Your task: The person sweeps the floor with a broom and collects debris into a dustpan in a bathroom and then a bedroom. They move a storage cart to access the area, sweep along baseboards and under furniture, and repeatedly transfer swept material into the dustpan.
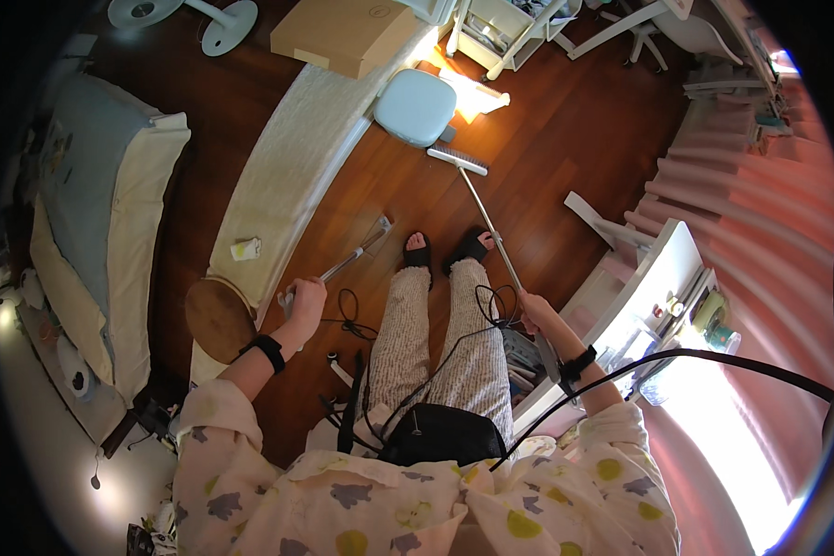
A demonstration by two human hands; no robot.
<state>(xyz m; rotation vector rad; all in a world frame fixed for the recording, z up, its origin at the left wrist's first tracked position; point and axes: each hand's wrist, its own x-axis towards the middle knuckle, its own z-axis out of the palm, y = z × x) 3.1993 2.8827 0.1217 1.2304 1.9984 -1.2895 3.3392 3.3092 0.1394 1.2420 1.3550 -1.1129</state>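
My right hand (541, 314) grips the handle of a long-handled floor brush (483, 208). Its white head (459, 160) with dark bristles rests on the wooden floor (549, 149), just in front of a light blue padded stool (415, 108). In my left hand (307, 304) is the grip of a second long-handled tool (347, 264) with a metal pole. That tool's small pale head (384, 224) is down near the floor beside my feet; its exact kind is hard to tell. Black cables (351, 323) hang between my hands and legs.
A low cream-coloured platform edge (285, 160) curves along the left, with a round brown stool (220, 320) on that side. A cardboard box (347, 31) and a white trolley (504, 35) stand ahead. To the right are a white desk (625, 285) and pink curtains (750, 174).
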